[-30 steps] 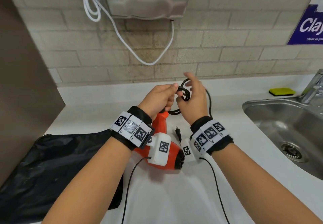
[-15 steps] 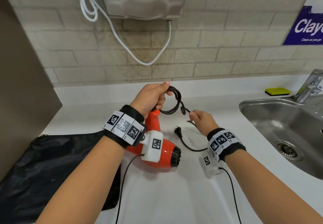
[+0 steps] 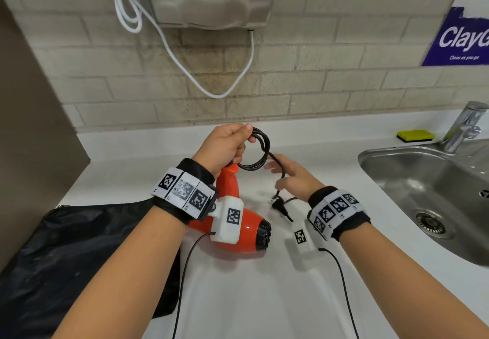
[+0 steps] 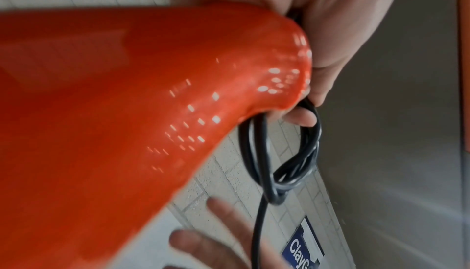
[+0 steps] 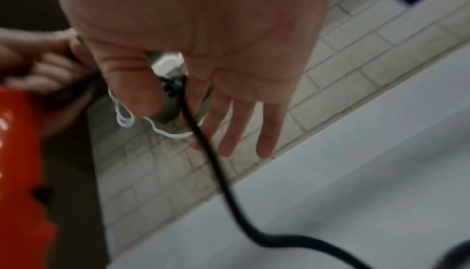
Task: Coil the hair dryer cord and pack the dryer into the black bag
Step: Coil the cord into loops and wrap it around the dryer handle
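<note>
Fingers of the left hand [image 3: 225,145] are curling around one orange dryer [image 3: 232,222] handle and one looped black cord [image 3: 258,150], right hand [image 3: 293,177] at 3 o'clock is spreading open with the cord running across it, one black bag [image 3: 66,254] is lying at 8 o'clock, and only the head view is showing the bag.

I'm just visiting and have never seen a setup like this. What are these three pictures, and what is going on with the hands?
No machine here: a person wears a camera on the head and one on each wrist. The head view looks down at a white counter beside a sink. The left hand holds the orange hair dryer by its handle, together with loops of its black cord. The right hand, fingers straight, runs along the loose cord; the plug lies on the counter. The black bag lies at left.
</note>
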